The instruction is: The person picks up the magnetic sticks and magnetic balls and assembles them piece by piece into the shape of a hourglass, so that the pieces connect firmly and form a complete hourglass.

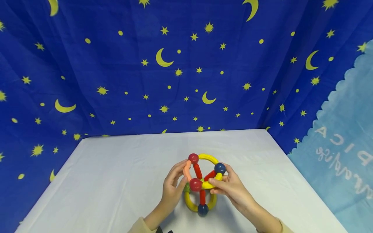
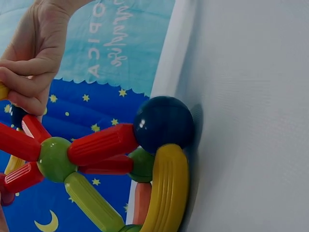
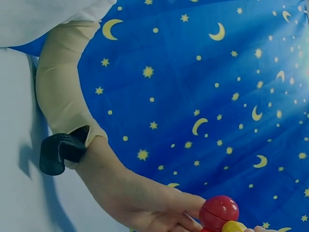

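Observation:
A toy frame of balls and rods stands on the table, its lower blue ball (image 2: 164,124) at the white cloth. Its upper ring has two red balls (image 1: 195,184), a blue ball (image 1: 220,168), yellow curved rods (image 1: 208,158) and an orange curved rod (image 1: 187,171). Straight red rods (image 2: 104,144) meet at a green ball (image 2: 57,159) inside. My left hand (image 1: 172,187) holds the orange curved rod between thumb and fingers, at the ring's left side. On the other side, my right hand (image 1: 233,186) pinches the near yellow curved rod. Fingers partly cover both rods.
White cloth covers the table (image 1: 116,174). Behind it hangs a blue curtain (image 1: 131,81) with yellow moons and stars. A light blue cloth (image 1: 344,136) with lettering hangs at the right. A black device (image 3: 63,152) is strapped at the left wrist.

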